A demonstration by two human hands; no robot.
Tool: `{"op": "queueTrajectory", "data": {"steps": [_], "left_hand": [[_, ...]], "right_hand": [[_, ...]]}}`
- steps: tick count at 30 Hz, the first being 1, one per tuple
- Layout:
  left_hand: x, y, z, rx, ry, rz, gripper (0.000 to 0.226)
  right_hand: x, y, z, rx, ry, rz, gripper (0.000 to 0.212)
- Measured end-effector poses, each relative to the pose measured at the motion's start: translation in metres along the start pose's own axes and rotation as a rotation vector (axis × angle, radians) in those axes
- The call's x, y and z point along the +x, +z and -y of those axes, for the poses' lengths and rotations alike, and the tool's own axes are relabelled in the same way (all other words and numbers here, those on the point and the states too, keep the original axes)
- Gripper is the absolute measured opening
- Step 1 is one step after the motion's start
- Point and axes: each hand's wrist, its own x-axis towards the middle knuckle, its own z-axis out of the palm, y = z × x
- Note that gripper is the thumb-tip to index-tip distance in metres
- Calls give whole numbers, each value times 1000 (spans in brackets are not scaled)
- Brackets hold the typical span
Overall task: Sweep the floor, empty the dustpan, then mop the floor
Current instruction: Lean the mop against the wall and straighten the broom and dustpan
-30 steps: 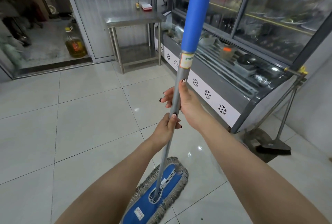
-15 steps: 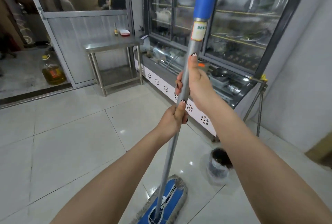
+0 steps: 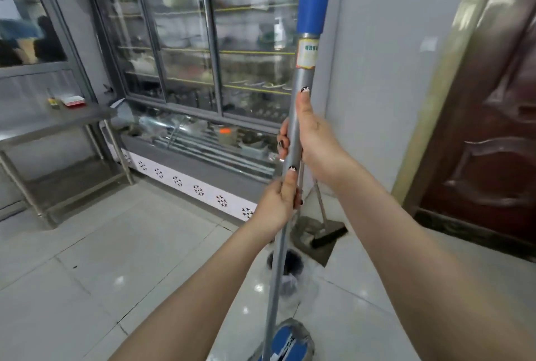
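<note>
A flat mop stands nearly upright in front of me, with a grey metal handle (image 3: 301, 79) and a blue grip at the top. Its blue fringed head (image 3: 285, 343) rests on the white tiled floor (image 3: 121, 244) at the bottom edge. My right hand (image 3: 310, 140) grips the handle higher up. Just below it, my left hand (image 3: 278, 207) also holds the handle. A dustpan (image 3: 311, 237) with a black broom (image 3: 329, 234) stands against the wall corner behind the mop.
A small bin with a clear bag (image 3: 287, 269) sits on the floor behind the handle. A glass display fridge (image 3: 203, 76) fills the back wall. A steel table (image 3: 49, 126) stands at the left. A dark brown door (image 3: 493, 117) is at the right.
The view has turned to the right and risen. The mop head has slid toward me, and both hands sit higher in the frame. The dustpan and door have come into view.
</note>
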Motion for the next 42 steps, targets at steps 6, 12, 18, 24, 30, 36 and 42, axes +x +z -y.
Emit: {"op": "queueTrajectory", "data": {"steps": [6,12,18,24,30,36,42], "left_hand": [[41,121,-35,-76,2,58,51],[79,222,-61,-107,-36,99,58],[118,300,-81,-224,-145,171,65],[172,377,-94,-299,-187,294,68],[239,453,-100,-397,-284,443,68],[312,492,-91,-306,-110,608,69],[373,526,-103,-281,11,689,68]], "right_hand": [[15,-122,3,-25,6,-117,65],[36,-223,0,-52,39,-109,60],[59,-298,-3,-96,44,-173,59],[97,-373,-9,-147,14,-310,58],[147,-444,-27,-227,35,-437,60],[210,-495,-40,-331,16,-498,61],[260,-541,-34,-299,-30,-530,61]]}}
